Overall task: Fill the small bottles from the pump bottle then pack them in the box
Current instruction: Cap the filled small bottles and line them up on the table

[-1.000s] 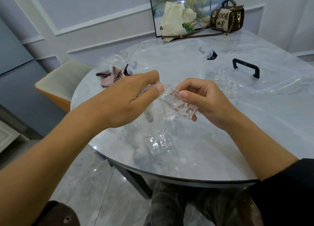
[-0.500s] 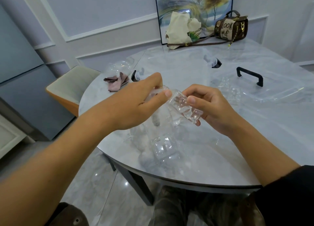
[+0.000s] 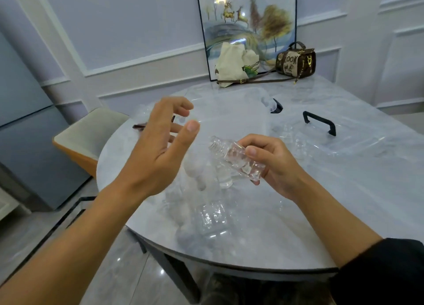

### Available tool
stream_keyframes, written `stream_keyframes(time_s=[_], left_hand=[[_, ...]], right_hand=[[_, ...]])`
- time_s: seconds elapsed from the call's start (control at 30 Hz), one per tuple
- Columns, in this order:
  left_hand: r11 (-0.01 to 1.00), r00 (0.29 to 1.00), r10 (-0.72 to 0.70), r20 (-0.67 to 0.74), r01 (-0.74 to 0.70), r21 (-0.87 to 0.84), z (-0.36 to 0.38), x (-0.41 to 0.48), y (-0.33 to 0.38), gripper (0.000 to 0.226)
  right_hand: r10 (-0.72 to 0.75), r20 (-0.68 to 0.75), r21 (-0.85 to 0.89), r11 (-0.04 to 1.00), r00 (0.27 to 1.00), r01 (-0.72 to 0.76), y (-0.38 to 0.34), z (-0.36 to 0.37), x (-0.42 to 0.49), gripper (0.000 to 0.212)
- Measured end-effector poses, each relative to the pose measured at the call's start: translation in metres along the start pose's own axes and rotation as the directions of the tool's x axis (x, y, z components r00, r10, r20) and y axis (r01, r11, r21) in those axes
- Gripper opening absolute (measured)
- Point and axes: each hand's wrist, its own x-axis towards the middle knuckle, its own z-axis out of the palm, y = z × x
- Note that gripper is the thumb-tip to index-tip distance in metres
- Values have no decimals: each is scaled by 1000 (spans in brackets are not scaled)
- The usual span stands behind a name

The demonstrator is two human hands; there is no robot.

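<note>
1. Clear plastic small bottle [image 3: 226,153] sits tilted in the right grip [image 3: 275,167], clamped round its body. The bare neck aims left, guessing that's for filling.
2. Left grip [image 3: 160,144] hovers with fingers apart, holding nothing, over the desk [image 3: 344,201].

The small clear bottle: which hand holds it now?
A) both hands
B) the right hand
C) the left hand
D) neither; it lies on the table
B: the right hand grips the small clear bottle, its threaded neck uncapped, while the left hand hovers open, apart from it.
</note>
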Motion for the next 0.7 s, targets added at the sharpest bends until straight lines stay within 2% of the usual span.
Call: stream_keyframes(time_s=[0.1,0.27,0.33,0.53,0.7], left_hand=[[998,1000,-5,-27,3,-61,-5,-5,-4,51],[995,983,-97,154,91,50,5,-36,-14,84],[993,977,-114,182,111,27,12,-47,-19,88],[982,981,-186,-50,184,-39,-8,-53,-22,72],[975,962,-219,-163,212,-62,-42,-59,-32,77]], right_hand=[[2,6,1,1000,1000,-2,0,-1,0,32],[3,-3,-10,1000,1000,-3,0,-3,1,30],[15,-10,-8,1000,1000,-16,-1,-2,1,35],[8,2,21,1000,1000,-8,-2,2,-2,27],[71,76,96,992,995,-78,-6,4,-2,60]])
